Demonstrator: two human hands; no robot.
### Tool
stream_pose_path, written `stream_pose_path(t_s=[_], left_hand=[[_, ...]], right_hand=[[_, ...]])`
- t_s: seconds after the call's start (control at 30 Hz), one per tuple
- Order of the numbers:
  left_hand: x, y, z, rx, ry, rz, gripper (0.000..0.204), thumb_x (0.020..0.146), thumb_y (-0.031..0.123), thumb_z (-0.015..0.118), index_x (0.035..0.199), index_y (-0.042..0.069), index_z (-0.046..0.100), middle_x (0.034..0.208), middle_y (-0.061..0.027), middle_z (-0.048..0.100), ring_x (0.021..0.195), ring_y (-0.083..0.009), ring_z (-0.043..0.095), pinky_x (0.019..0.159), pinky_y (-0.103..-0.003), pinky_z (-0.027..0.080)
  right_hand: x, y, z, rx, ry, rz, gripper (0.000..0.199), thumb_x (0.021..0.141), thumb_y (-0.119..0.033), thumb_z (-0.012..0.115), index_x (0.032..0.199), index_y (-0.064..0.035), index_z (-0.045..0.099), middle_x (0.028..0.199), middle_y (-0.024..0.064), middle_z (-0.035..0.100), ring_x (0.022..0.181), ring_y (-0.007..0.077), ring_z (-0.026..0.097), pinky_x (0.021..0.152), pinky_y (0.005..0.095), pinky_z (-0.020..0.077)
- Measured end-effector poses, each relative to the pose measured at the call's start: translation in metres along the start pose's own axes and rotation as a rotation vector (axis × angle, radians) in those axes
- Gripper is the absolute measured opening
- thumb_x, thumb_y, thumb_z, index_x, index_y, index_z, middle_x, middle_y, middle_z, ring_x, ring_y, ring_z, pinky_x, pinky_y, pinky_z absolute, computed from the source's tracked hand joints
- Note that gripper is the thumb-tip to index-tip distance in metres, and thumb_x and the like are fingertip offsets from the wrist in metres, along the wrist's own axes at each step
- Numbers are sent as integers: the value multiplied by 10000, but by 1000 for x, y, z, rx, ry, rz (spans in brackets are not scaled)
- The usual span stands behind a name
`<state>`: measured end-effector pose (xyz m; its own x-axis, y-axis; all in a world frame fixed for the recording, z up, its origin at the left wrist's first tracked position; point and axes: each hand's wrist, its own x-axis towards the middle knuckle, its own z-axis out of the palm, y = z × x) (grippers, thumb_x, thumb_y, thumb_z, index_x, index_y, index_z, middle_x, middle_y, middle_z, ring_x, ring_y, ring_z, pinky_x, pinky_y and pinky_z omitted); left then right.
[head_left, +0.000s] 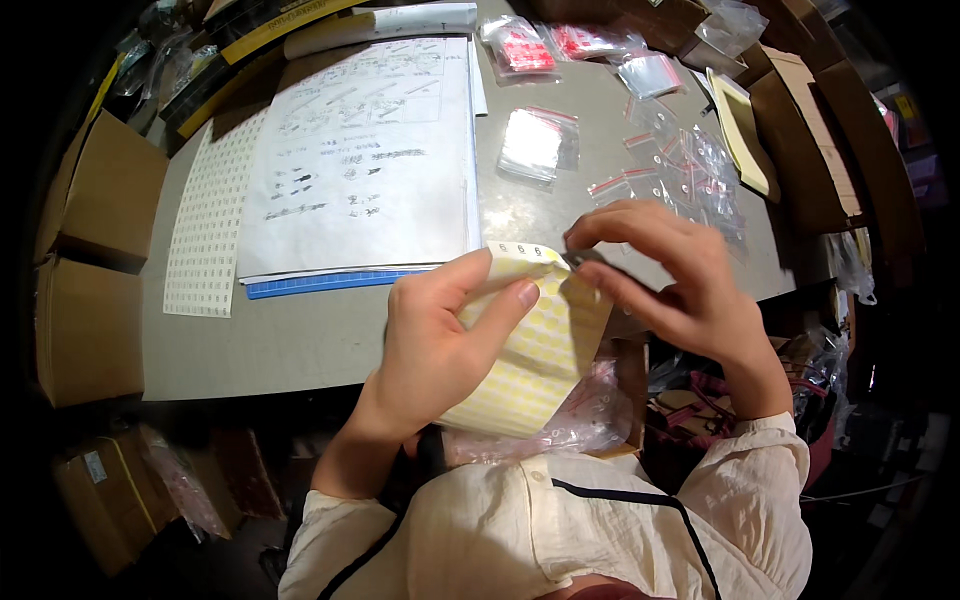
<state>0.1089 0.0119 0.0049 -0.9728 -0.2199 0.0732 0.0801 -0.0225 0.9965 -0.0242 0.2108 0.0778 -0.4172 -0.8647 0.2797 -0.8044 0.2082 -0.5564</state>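
My left hand [425, 335] grips a sheet of small round stickers [535, 350], thumb in front and fingers behind. The sheet hangs down curved over the table's front edge, yellowish dots showing, with a strip of printed white labels left along its top. At its upper right corner, my right hand [695, 285] pinches with thumb and index finger, the other fingers curled. Whether a single loose sticker is between those fingertips is too small to tell. Below the sheet, an open carton [632, 390] holds clear plastic bags [600, 415].
Papers with handwriting [355, 200] lie on a blue board [320, 285], beside another sticker sheet [205, 220]. Empty zip bags [530, 145] and labelled small zip bags [690, 170] spread across the table's right half. Cardboard boxes [105, 190] line the left; another box [800, 140] stands right.
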Motion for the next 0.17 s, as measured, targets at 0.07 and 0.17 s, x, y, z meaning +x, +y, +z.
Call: stream_pose_path(t_s=[0.07, 0.17], left_hand=[[-1, 2, -2, -54, 7, -4, 182, 977, 108, 733, 1097, -26, 763, 870, -131, 783, 763, -104, 679, 708, -294, 546], [-2, -4, -5, -30, 0, 62, 256, 979, 139, 740, 1196, 7, 771, 909, -124, 799, 775, -129, 709, 713, -287, 552]], right_hand=[[3, -8, 7, 87, -66, 100, 196, 921, -22, 759, 1105, 23, 711, 1076, 140, 756, 1011, 286, 732, 905, 370, 551], [5, -3, 7, 178, -77, 114, 215, 938, -74, 766, 1129, 8, 713, 1104, 145, 759, 1005, 273, 738, 908, 365, 553]])
